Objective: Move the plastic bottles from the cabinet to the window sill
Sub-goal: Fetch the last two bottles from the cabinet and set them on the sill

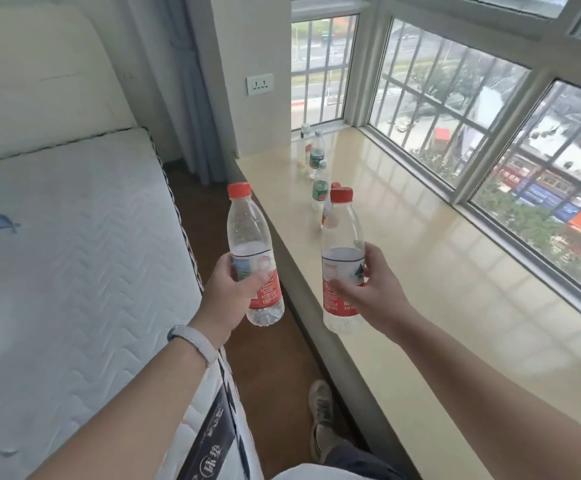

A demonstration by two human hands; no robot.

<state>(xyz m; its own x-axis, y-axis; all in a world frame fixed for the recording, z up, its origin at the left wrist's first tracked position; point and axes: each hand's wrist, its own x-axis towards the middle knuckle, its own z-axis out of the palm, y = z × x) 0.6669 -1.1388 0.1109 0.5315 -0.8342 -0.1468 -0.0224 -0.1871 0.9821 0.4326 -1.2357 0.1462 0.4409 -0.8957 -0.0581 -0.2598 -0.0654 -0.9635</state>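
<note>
My left hand [232, 294] grips a clear plastic bottle [247, 233] with a red cap and red label, held upright over the floor gap beside the window sill [438, 289]. My right hand [368, 292] grips a second red-capped bottle [341, 237], upright over the sill's near edge. Several bottles stand in a row on the sill further back: a red-capped one [327, 206] partly hidden behind my right bottle, a green-labelled one [320, 188], another green-labelled one [317, 150], and a small one [305, 140] near the corner. The cabinet is out of view.
A bare white mattress [74, 254] fills the left side, with a narrow strip of brown floor [265, 375] between it and the sill. My shoe [322, 420] stands on that strip. Barred windows [455, 116] run along the sill's far side. A wall socket [259, 84] and curtain [195, 98] are behind.
</note>
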